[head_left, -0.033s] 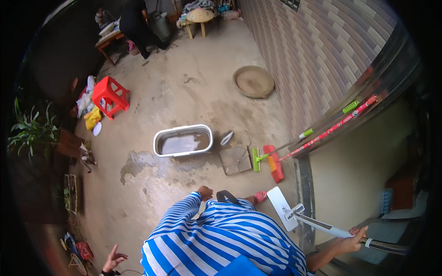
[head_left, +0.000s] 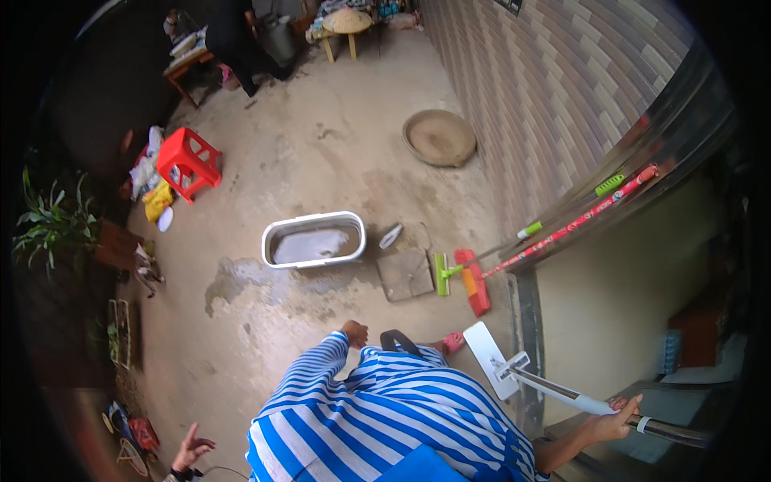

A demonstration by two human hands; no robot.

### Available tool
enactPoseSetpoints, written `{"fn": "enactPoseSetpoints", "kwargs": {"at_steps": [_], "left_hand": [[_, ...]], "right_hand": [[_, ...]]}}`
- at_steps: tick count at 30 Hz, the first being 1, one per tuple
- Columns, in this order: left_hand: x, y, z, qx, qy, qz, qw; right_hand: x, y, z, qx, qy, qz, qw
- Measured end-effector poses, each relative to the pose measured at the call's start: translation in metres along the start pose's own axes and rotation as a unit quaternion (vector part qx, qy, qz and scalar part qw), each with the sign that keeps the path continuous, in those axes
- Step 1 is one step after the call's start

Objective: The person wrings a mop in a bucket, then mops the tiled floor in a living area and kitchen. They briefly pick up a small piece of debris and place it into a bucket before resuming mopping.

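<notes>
My right hand (head_left: 620, 416) grips the shaft of a white flat mop (head_left: 491, 359), whose head hangs at lower right. My left hand (head_left: 353, 332), at the end of a blue-striped sleeve (head_left: 309, 377), hangs low with curled fingers; what is inside them, if anything, is hidden. Ahead of it lies a white oblong bucket (head_left: 309, 241) holding murky water, beside a square drain cover (head_left: 405, 277). A pink sandal (head_left: 453, 341) shows near the mop head. Another person's hand (head_left: 191, 450), fingers spread, enters at lower left.
Green and red brooms (head_left: 474, 285) lean at the right wall. A red stool (head_left: 189, 165), bagged items, plants (head_left: 44, 221) and a small animal (head_left: 148, 273) line the left. A round tray (head_left: 438, 136) lies farther off. Two people (head_left: 229, 44) are at a back table.
The view has shifted very slightly, with floor objects a little higher in the picture. My hands look the same.
</notes>
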State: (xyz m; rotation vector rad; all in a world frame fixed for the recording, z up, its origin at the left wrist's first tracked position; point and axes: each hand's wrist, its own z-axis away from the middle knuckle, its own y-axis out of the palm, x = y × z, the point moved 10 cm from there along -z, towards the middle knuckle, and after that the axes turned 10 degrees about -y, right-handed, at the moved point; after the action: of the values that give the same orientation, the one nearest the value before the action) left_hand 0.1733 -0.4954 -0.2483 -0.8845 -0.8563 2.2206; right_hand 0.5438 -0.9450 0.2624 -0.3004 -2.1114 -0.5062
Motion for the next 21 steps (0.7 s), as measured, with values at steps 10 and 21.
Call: {"fn": "enactPoseSetpoints", "kwargs": {"at_steps": [10,21], "left_hand": [[-0.223,-0.031,-0.123,0.056,-0.262,0.672,0.69],[-0.272,0.03,-0.07,-0.126,-0.371,0.745,0.539]], "right_hand": [[-0.045,0.008,-0.151,0.064,-0.041,-0.009,0.997],[-0.145,-0.035,-0.276,0.103,0.003,-0.06,0.993]]}}
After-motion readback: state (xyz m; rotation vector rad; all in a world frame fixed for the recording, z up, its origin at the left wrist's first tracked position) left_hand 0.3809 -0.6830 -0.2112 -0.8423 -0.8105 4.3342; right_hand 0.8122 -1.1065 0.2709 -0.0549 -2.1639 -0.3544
